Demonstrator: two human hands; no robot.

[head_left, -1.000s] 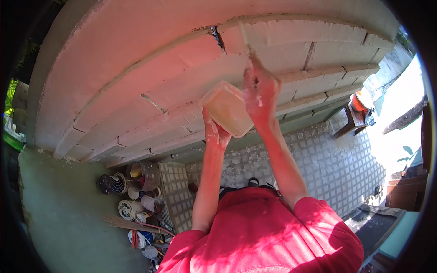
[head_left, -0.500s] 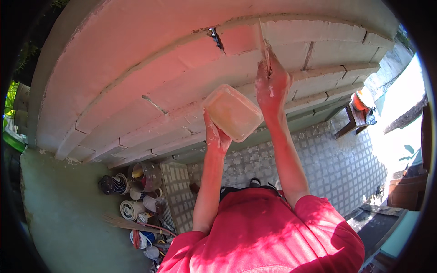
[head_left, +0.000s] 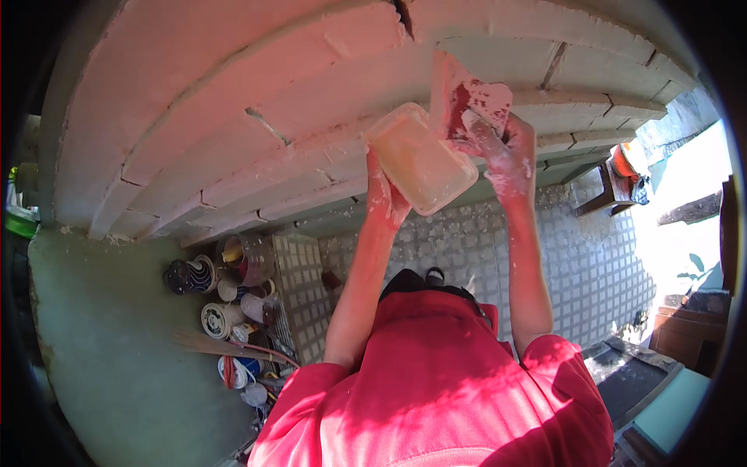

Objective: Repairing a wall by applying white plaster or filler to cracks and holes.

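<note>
My left hand [head_left: 386,196] is closed around the lower left side of a pale, translucent rectangular plastic tub [head_left: 424,159], tilted in front of the wall. In my right hand [head_left: 513,159] is a flat reddish putty scraper [head_left: 471,97] smeared with white paste; its lower part is close beside the tub's upper right rim, and I cannot tell whether they touch. White paste also coats my right fingers. Behind both hands rises a pale wall [head_left: 327,93] with long raised ledges, split by short dark gaps.
Several buckets and paint cans [head_left: 222,319] stand at lower left, beside a straw broom [head_left: 210,342]. Patterned tiles [head_left: 467,241] cover the floor. At right are a small wooden bench [head_left: 607,191] with an orange container [head_left: 625,161] and a dark-topped piece of furniture [head_left: 630,377].
My right hand has come down from the wall and turned, bringing the scraper's broad face into view beside the tub. The tub has moved slightly up and right in the picture.
</note>
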